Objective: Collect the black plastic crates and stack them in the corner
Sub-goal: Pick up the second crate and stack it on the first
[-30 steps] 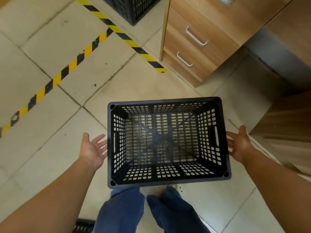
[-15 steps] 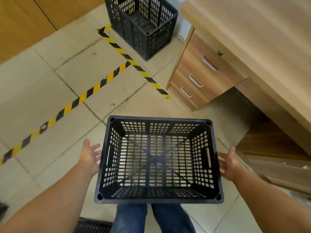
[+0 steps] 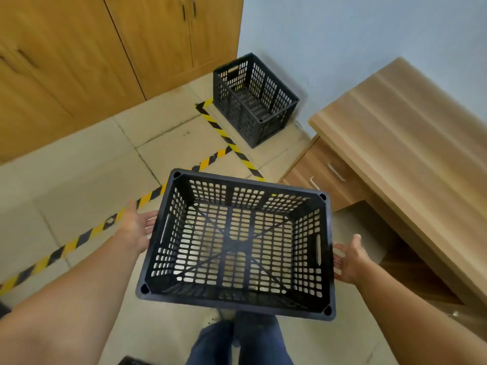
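An empty black perforated plastic crate (image 3: 237, 243) is held up off the floor in front of me, its open top toward the camera. My left hand (image 3: 137, 227) presses flat against its left wall and my right hand (image 3: 350, 259) against its right wall, fingers spread. A second black crate (image 3: 253, 98) stands on the floor in the far corner, between the wooden cabinets and the blue wall, behind the tape.
Yellow-and-black hazard tape (image 3: 79, 238) runs across the tiled floor and marks off the corner. A wooden desk (image 3: 411, 143) with a drawer unit (image 3: 324, 175) fills the right side. Tall wooden cabinets (image 3: 92, 54) line the left. My legs (image 3: 237, 341) are below the crate.
The crate has risen from the floor between my palms. The view has tilted up, bringing the corner crate, the cabinets and the wall into sight.
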Available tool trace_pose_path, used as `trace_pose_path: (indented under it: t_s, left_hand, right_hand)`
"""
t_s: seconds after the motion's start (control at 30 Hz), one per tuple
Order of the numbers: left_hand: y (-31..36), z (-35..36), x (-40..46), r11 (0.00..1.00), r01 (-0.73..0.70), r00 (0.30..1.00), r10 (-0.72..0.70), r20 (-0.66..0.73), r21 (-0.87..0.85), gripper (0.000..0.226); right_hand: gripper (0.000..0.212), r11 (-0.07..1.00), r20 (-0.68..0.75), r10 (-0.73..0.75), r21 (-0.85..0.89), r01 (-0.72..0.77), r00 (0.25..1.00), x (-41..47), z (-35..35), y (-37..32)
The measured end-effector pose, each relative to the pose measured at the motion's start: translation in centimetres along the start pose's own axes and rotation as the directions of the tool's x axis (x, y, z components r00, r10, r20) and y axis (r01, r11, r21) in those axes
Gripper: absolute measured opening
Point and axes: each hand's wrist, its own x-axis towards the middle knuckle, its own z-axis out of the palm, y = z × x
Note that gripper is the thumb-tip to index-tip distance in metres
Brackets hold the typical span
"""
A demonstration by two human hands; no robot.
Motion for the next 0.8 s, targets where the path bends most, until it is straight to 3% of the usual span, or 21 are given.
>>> trace_pose_path:
  t_s: [0.2,0.6,0.8]
  left_hand:
    - [7.1,-0.3,-1.1,0.995,-0.037,0.999,0.036,-0.011,-0.088,0.081]
    - [24.3,2.5,1.8,0.994,-0.091,0.992,0.085,-0.096,-0.058,0.080]
    - [32.0,3.9,3.1,0.992,-0.111,0.989,0.105,-0.104,-0.058,0.079]
  right_hand:
    - [0.083,0.998,0.117,-0.052,-0.041,0.057,0.992,-2.6,4.0,-5.6]
    - [0.093,0.996,0.215,-0.003,-0.084,0.021,0.977,-0.4,15.2,-20.0]
    - [0.094,0.997,0.354,-0.009,-0.074,0.037,0.935,-2.0,20.1,-27.5]
